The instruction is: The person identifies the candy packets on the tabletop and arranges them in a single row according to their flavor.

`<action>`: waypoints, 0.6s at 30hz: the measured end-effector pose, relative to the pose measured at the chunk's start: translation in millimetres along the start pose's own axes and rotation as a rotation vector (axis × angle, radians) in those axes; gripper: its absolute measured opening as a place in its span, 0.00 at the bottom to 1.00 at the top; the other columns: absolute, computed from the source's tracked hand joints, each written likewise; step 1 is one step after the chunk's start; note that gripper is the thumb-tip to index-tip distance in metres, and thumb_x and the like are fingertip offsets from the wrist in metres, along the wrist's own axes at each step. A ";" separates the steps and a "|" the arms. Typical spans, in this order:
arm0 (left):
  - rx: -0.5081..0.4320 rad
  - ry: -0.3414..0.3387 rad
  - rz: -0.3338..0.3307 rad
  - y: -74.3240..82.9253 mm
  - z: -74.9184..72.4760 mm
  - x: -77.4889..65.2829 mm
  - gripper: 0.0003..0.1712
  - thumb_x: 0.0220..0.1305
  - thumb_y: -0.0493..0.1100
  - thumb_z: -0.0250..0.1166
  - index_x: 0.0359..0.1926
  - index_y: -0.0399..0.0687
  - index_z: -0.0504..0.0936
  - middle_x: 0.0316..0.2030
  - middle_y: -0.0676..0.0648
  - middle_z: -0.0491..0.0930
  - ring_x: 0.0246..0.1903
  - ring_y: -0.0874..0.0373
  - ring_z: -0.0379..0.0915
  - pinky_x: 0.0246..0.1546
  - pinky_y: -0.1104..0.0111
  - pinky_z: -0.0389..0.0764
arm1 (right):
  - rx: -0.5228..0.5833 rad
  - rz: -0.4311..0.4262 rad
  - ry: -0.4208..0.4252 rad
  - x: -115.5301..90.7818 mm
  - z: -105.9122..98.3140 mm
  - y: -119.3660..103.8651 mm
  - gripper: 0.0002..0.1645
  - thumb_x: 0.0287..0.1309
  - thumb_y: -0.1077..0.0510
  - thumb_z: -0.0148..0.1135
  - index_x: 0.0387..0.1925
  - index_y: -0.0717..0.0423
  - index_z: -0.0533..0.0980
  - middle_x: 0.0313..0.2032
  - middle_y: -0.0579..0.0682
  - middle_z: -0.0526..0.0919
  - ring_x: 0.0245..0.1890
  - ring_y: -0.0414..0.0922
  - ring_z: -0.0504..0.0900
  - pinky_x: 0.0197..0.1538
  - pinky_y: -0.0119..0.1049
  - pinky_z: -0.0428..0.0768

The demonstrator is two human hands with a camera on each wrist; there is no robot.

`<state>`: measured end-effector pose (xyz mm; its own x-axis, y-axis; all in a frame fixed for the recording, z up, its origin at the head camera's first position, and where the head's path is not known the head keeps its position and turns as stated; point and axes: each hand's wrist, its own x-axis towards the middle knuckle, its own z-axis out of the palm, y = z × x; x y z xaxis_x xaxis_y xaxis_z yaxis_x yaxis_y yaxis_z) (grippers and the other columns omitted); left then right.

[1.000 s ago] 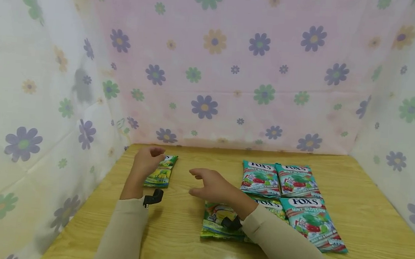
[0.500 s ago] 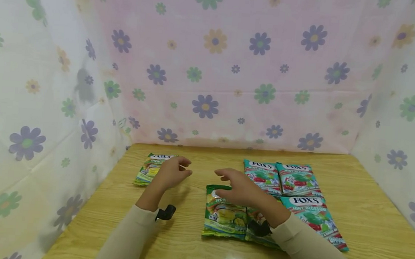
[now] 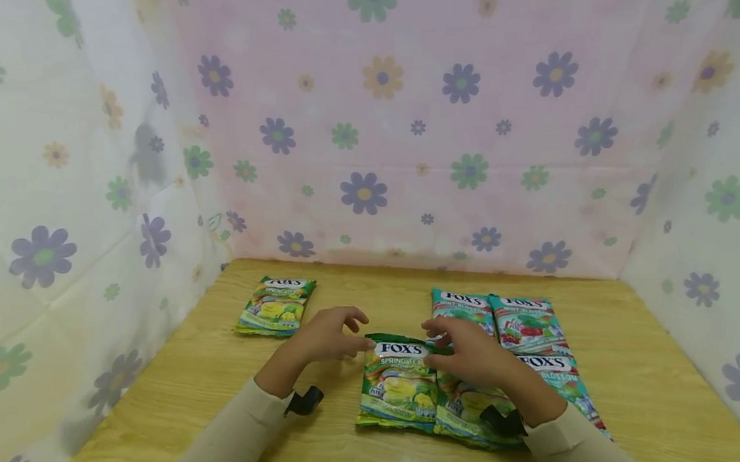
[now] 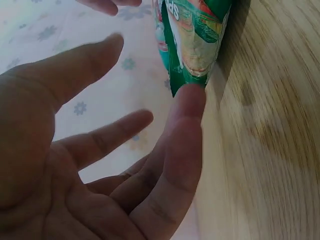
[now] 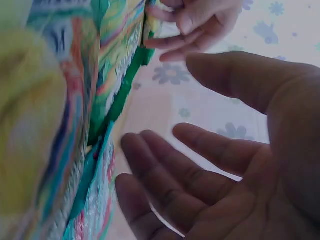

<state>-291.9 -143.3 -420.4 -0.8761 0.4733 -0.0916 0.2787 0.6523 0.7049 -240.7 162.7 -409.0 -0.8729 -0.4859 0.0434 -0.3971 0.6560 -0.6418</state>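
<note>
My left hand point(image 3: 332, 336) hovers at the upper left corner of a green FOX'S Spring Tea candy bag point(image 3: 398, 387), fingers loosely bent. In the left wrist view a fingertip overlaps that bag's green corner point(image 4: 187, 70); contact is unclear. My right hand point(image 3: 474, 353) is spread above a second green candy bag point(image 3: 470, 406), partly covered by the hand and wrist. Nothing is held in either palm. In the right wrist view the right hand's fingers point(image 5: 165, 172) are apart, beside the bags' edges.
Teal Mint Blossom candy bags lie at the right: one partly hidden behind my right hand point(image 3: 458, 305), one behind right point(image 3: 531, 328), one nearer point(image 3: 559, 380). Another green bag point(image 3: 276, 309) lies at the back left. Flowered cloth point(image 3: 403, 119) surrounds the wooden table point(image 3: 329, 443).
My left hand has moved right and nearer, away from the back-left green bag, to the middle green bag. My right hand has moved right, over the bags. The back-left bag is now uncovered.
</note>
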 end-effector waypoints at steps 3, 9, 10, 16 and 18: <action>-0.069 -0.076 -0.021 0.2 1.4 -1.9 0.40 0.62 0.58 0.75 0.70 0.48 0.73 0.58 0.37 0.77 0.33 0.54 0.88 0.37 0.60 0.87 | -0.024 0.019 -0.014 -1.3 -1.3 3.1 0.37 0.65 0.51 0.72 0.71 0.57 0.71 0.62 0.57 0.81 0.54 0.52 0.85 0.50 0.45 0.85; -0.113 -0.139 -0.051 2.0 1.8 -5.6 0.43 0.59 0.54 0.78 0.71 0.46 0.71 0.51 0.39 0.79 0.31 0.51 0.88 0.37 0.58 0.87 | -0.035 0.012 -0.065 -4.9 -2.6 5.3 0.38 0.64 0.53 0.73 0.71 0.60 0.71 0.54 0.54 0.84 0.39 0.41 0.84 0.40 0.38 0.82; -0.116 -0.147 -0.055 2.2 1.9 -6.1 0.43 0.59 0.53 0.79 0.70 0.45 0.71 0.49 0.40 0.79 0.31 0.50 0.88 0.36 0.58 0.87 | -0.025 0.011 -0.078 -5.3 -2.5 5.4 0.38 0.64 0.53 0.72 0.71 0.61 0.71 0.53 0.54 0.84 0.38 0.40 0.84 0.39 0.38 0.82; -0.143 -0.211 -0.064 2.2 5.8 -7.5 0.37 0.57 0.51 0.80 0.57 0.38 0.70 0.36 0.42 0.84 0.28 0.48 0.88 0.31 0.58 0.86 | 0.027 0.049 -0.128 -6.5 0.6 5.0 0.38 0.62 0.52 0.75 0.69 0.59 0.72 0.51 0.52 0.84 0.41 0.41 0.84 0.42 0.40 0.83; -0.155 -0.234 -0.060 2.4 7.6 -7.9 0.34 0.57 0.49 0.80 0.53 0.37 0.70 0.33 0.43 0.86 0.27 0.48 0.88 0.30 0.59 0.86 | 0.037 0.059 -0.140 -6.2 2.2 5.1 0.39 0.60 0.52 0.76 0.69 0.59 0.72 0.52 0.53 0.83 0.39 0.43 0.84 0.40 0.41 0.83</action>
<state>-281.3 -140.9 -423.4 -0.7695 0.5724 -0.2833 0.1500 0.5932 0.7910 -236.7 167.8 -414.2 -0.8453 -0.5246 -0.1010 -0.3334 0.6657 -0.6676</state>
